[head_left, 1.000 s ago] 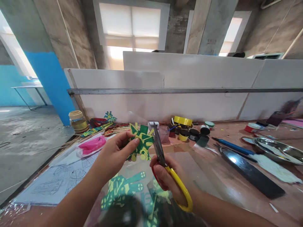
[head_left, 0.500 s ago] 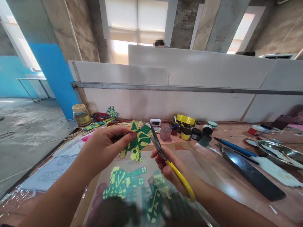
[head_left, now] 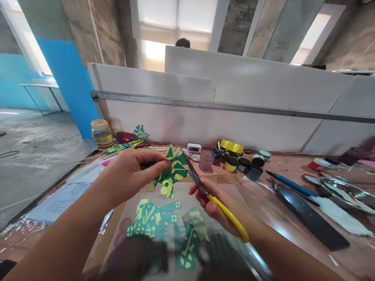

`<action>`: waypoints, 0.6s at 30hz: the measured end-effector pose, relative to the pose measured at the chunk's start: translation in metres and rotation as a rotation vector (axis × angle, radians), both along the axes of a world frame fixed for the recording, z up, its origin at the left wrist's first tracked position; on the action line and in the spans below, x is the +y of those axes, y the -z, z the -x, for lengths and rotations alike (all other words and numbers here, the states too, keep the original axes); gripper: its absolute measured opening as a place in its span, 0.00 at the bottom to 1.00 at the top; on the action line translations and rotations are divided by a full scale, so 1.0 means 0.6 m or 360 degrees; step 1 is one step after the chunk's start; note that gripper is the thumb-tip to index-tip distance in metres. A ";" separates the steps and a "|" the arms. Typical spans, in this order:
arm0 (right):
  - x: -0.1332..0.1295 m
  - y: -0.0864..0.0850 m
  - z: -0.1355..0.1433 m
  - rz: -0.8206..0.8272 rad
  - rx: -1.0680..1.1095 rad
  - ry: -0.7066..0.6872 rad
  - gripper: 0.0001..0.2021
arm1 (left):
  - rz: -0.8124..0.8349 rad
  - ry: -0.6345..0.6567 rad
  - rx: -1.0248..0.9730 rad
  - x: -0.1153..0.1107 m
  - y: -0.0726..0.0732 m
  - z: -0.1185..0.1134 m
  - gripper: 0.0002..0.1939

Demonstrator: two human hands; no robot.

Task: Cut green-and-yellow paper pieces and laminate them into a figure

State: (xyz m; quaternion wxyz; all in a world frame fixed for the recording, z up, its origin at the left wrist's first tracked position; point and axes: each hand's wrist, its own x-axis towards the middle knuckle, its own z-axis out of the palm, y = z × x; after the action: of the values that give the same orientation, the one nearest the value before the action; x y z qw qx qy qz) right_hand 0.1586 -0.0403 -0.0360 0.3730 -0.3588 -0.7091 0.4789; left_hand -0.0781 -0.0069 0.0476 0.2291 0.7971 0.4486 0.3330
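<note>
My left hand [head_left: 140,168] pinches a green and yellow cut-out [head_left: 172,171] between thumb and fingers, holding it above the table. Yellow-handled scissors [head_left: 216,203] are in my right hand [head_left: 218,207], their blades pointing up and left. The blade tips are at the right edge of the cut-out; whether they touch it I cannot tell. Below, more green and yellow pieces [head_left: 152,218] lie under or on a clear sheet, with another such piece [head_left: 189,249] to their right.
Paint jars [head_left: 231,164], a clear cup [head_left: 206,160] and yellow tape [head_left: 232,146] stand at the back. To the right are a blue tool [head_left: 290,183], a black case [head_left: 313,218] and a metal bowl [head_left: 348,189]. A lidded jar [head_left: 102,134] stands back left; a person's head shows behind the partition.
The view has shifted and tilted slightly. The scissor blades have moved closer to the cut-out, which my left hand still holds.
</note>
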 end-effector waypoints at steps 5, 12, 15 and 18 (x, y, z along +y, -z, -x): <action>-0.002 -0.002 0.000 0.0007 -0.0019 0.0006 0.37 | 0.0021 0.0062 -0.0028 0.001 -0.002 0.001 0.13; -0.008 -0.005 0.000 0.0069 -0.0002 0.0058 0.34 | 0.0029 0.0081 -0.0018 0.005 -0.002 0.001 0.13; -0.007 -0.008 0.000 0.0058 -0.0032 0.0070 0.35 | 0.0029 0.0074 -0.0004 0.006 0.000 0.002 0.13; -0.002 -0.008 -0.002 0.0059 -0.0057 0.0073 0.36 | 0.0036 0.0066 0.0020 0.007 0.001 0.002 0.14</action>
State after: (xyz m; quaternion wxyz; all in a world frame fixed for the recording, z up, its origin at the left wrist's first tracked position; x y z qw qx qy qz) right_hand 0.1596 -0.0413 -0.0311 0.3645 -0.3904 -0.6982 0.4767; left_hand -0.0792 -0.0028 0.0470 0.2420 0.8058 0.4371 0.3180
